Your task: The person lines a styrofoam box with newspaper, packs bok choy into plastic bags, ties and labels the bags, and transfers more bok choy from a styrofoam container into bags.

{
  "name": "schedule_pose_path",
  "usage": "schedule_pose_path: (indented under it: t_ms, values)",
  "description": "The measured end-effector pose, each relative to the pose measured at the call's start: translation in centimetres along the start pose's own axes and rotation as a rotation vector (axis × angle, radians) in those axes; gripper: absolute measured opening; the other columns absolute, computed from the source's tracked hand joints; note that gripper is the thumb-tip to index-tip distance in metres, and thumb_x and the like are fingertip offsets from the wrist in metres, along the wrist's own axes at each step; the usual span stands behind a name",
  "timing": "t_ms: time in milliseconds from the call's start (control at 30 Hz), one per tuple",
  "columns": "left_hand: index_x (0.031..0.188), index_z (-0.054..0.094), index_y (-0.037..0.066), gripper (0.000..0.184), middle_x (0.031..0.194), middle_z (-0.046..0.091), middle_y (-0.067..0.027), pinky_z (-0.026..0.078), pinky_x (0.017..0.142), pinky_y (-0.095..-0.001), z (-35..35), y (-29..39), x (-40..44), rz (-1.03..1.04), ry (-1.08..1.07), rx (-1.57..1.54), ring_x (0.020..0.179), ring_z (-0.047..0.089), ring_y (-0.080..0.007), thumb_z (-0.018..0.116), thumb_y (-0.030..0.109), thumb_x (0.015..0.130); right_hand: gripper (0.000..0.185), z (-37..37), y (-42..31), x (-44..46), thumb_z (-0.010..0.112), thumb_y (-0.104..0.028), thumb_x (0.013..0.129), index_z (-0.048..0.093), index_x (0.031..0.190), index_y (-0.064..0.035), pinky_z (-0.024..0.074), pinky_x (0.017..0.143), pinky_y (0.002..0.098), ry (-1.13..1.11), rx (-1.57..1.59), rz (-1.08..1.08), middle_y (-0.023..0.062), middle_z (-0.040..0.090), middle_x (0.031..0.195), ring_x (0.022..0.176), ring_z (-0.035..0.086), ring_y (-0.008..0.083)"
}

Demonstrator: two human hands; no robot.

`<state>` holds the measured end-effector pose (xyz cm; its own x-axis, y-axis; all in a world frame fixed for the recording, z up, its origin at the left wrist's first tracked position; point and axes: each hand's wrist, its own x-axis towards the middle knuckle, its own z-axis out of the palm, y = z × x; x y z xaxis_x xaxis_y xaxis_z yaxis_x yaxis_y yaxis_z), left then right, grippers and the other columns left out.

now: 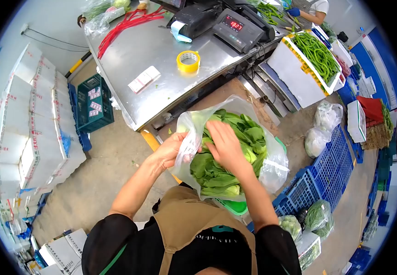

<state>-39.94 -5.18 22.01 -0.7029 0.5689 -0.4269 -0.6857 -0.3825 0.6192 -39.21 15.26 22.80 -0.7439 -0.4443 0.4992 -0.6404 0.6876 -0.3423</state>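
Observation:
A large clear plastic bag (274, 169) stands wide open in front of me, filled with leafy bok choy (246, 126). My left hand (173, 149) pinches the bag's left rim between thumb and fingers. Inside the mouth of the bag, my right hand (226, 144) lies on top of the bok choy with its fingers stretched out; the fingertips rest against the leaves. Part of a green basket (237, 207) shows beneath the bag.
A steel table (166, 91) ahead bears yellow tape (188, 61), labels (144, 79), red ties (125, 27) and a scale display (237, 30). Foam boxes (38, 114) stack left. Green peppers (315, 55) and blue crates (329, 174) stand right. A co-worker's gloved hand (293, 12) shows top right.

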Motion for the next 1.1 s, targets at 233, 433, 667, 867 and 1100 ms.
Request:
schedule_pose_path:
  t_ms: [233, 433, 667, 867, 1100]
  values:
    - [0.106, 0.058, 0.002, 0.028, 0.074, 0.062, -0.0085, 0.033, 0.034, -0.0145, 3.6, -0.9, 1.5, -0.36, -0.153, 0.172, 0.042, 0.046, -0.0023, 0.067, 0.015, 0.083, 0.06, -12.1, -5.6, -8.6, 0.076, -0.01, 0.066, 0.051, 0.118, 0.0071, 0.0401, 0.092, 0.0375, 0.371, -0.189, 0.878, 0.0199, 0.054, 0.116, 0.108, 0.052, 0.0285]
    - [0.126, 0.044, 0.003, 0.058, 0.112, 0.057, -0.0099, 0.045, 0.085, -0.0279, 8.1, 0.0, 2.9, -0.26, -0.411, 0.648, 0.1, 0.055, -0.0154, 0.072, 0.024, 0.08, 0.025, -9.6, -2.9, -7.0, 0.067, -0.011, 0.079, 0.064, 0.099, 0.0045, 0.0453, 0.084, 0.0315, 0.11, 1.088, 0.912, 0.0151, 0.062, 0.108, 0.095, 0.06, 0.0225]
    - [0.138, 0.03, 0.006, 0.078, 0.135, 0.041, -0.0114, 0.036, 0.102, -0.0353, 10.9, -4.7, 1.7, -0.11, -0.623, 0.289, 0.128, 0.035, -0.0215, 0.075, 0.017, 0.076, 0.062, -11.8, -0.8, -5.5, 0.064, -0.036, 0.082, 0.047, 0.128, 0.0009, 0.0271, 0.107, 0.0434, -0.241, 0.458, 0.268, 0.0178, 0.042, 0.137, 0.132, 0.032, 0.0355]
    - [0.101, 0.061, 0.004, 0.028, 0.093, 0.063, -0.0051, 0.045, 0.083, -0.0299, 10.7, -4.3, 2.7, -0.278, -0.78, 0.765, 0.091, 0.057, -0.0151, 0.071, 0.02, 0.08, 0.081, -4.9, -0.1, -5.0, 0.034, -0.068, 0.085, 0.047, 0.128, -0.0003, 0.0207, 0.109, 0.0422, -0.204, 1.509, 0.278, 0.0163, 0.045, 0.135, 0.131, 0.033, 0.0328]
    - [0.09, 0.058, 0.003, 0.044, 0.075, 0.052, -0.003, 0.041, 0.068, -0.0284, 9.9, -2.9, 4.4, -0.43, -0.794, 1.01, 0.076, 0.051, -0.0138, 0.067, 0.045, 0.081, 0.081, -3.0, 3.0, -4.7, 0.033, -0.072, 0.083, 0.06, 0.104, 0.0016, 0.0374, 0.09, 0.0402, -0.326, 0.879, 0.139, 0.009, 0.061, 0.088, 0.097, 0.053, 0.0253]
